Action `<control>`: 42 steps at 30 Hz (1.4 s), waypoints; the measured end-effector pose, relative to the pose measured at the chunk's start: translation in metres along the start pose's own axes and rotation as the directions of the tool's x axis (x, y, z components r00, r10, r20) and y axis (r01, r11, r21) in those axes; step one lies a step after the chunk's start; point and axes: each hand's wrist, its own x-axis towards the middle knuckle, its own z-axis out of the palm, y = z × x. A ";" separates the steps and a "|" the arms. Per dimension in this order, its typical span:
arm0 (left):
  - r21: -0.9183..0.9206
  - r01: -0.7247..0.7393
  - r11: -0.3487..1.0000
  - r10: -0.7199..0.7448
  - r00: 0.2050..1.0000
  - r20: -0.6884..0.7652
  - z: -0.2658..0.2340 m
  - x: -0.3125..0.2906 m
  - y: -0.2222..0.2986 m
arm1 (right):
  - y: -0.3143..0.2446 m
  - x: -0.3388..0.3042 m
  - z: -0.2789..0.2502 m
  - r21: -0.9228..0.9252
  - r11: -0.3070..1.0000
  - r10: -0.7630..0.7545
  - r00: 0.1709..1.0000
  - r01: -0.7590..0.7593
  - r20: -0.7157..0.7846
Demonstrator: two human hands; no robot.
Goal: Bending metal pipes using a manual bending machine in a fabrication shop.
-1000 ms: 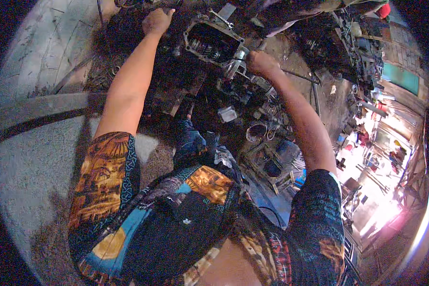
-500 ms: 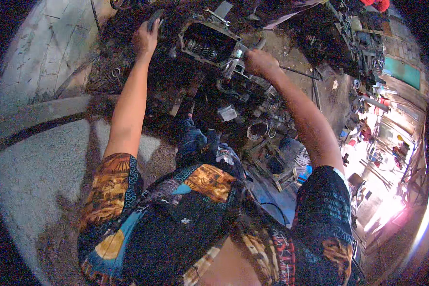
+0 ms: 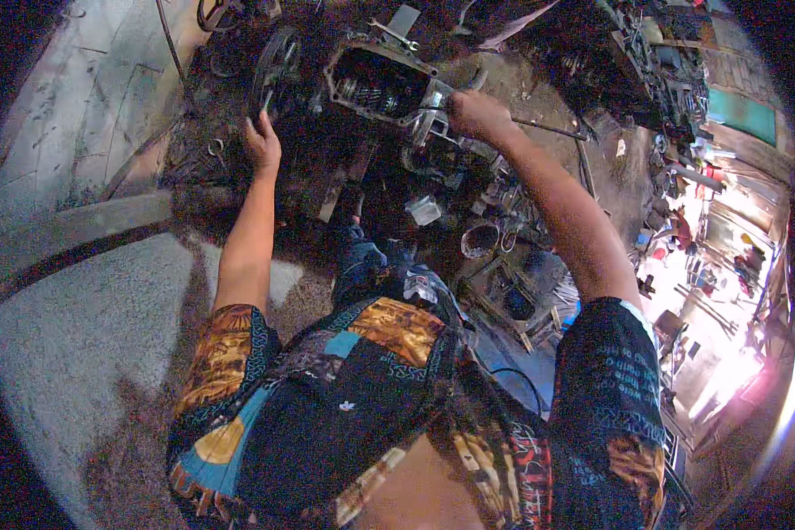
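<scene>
My left hand [image 3: 263, 148] is at the lower rim of a dark upright wheel [image 3: 278, 66]. Its thumb and fingers are apart, close to or touching the rim; the dark background hides which. My right hand [image 3: 479, 116] is closed in a fist beside the right end of an opened metal gear housing [image 3: 334, 81]. What the fist grips is hidden by the fingers. Inside the housing a dark, ribbed gear set [image 3: 367, 95] shows. A wrench [image 3: 394, 35] lies along the housing's far edge.
A long thin rod [image 3: 548, 129] lies right of my right wrist. Nearer are a clear plastic container [image 3: 423, 210], a round basin [image 3: 480, 239] and a wooden frame [image 3: 514, 305]. A concrete ledge [image 3: 79, 221] runs along the left. Machine parts clutter the far right.
My left hand has come down from the wheel's upper part to its lower rim, and its fingers have spread. More of the wheel shows. My right hand stays beside the housing.
</scene>
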 end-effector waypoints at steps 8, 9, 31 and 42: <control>-0.002 -0.345 0.939 0.340 0.925 0.167 -0.021 0.045 0.130 | -0.009 -0.017 0.006 -0.027 1.000 -0.002 1.000 0.002 -0.004; 0.063 -0.354 0.933 0.336 0.921 0.194 -0.017 0.060 0.143 | -0.011 -0.016 0.007 -0.031 0.999 -0.011 1.000 0.011 -0.003; 0.251 -0.438 0.863 0.403 0.898 0.179 0.026 0.096 0.122 | -0.010 -0.004 -0.001 0.161 0.987 -0.015 0.999 0.022 -0.050; 0.147 -0.497 0.855 0.509 0.859 -0.054 0.023 0.068 0.082 | -0.013 0.000 -0.005 0.304 0.953 0.016 1.000 -0.011 -0.012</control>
